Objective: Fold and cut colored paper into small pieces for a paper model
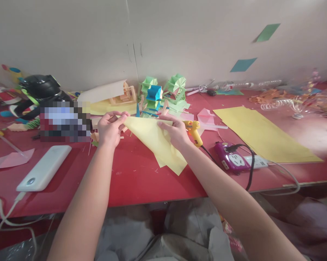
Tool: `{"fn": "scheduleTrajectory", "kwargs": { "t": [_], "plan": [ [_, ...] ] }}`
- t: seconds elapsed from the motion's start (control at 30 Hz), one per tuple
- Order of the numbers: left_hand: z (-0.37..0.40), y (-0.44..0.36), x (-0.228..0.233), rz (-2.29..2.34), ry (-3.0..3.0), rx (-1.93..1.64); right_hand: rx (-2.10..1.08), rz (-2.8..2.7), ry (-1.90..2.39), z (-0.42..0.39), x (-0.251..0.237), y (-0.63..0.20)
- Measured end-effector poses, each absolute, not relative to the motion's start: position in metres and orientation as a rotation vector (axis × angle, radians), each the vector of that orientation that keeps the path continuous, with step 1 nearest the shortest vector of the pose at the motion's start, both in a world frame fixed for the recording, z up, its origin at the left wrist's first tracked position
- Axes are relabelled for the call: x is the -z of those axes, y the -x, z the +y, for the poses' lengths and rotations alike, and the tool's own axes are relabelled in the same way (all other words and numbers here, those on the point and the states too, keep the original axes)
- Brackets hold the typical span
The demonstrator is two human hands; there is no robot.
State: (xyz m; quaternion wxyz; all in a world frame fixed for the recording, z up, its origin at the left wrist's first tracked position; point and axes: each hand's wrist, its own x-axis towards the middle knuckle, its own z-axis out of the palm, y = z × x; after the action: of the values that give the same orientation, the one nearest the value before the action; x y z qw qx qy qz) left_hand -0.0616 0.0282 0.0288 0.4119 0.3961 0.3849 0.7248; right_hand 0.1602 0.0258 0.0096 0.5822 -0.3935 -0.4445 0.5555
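Note:
A sheet of yellow paper (152,137), folded over on a slant, is stretched between my two hands above the red table. My left hand (111,128) pinches its upper left corner between thumb and fingers. Along the top edge, toward the right, my right hand (174,130) grips the paper with the thumb on the near side. The lower part hangs down, with its uneven corners toward me. Just right of my right hand lies a yellow glue gun (193,132). Behind the paper stand green paper wheels (176,85) and a blue folded paper piece (154,93).
More yellow paper (261,134) lies at the right, beside a purple power strip (232,159) with cables. A white power bank (45,168) sits at the left on the red table (141,188). Paper scraps and a wooden model (125,95) are along the wall.

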Motion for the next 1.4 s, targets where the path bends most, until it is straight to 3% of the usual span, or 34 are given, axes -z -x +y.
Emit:
{"fn": "scheduleTrajectory", "kwargs": {
  "t": [1.4],
  "plan": [
    [0.0279,0.0666,-0.0305,1.043,-0.995,-1.771,-1.252,-1.120,0.974,0.0232,-0.0129,-0.1664]
  ]
}}
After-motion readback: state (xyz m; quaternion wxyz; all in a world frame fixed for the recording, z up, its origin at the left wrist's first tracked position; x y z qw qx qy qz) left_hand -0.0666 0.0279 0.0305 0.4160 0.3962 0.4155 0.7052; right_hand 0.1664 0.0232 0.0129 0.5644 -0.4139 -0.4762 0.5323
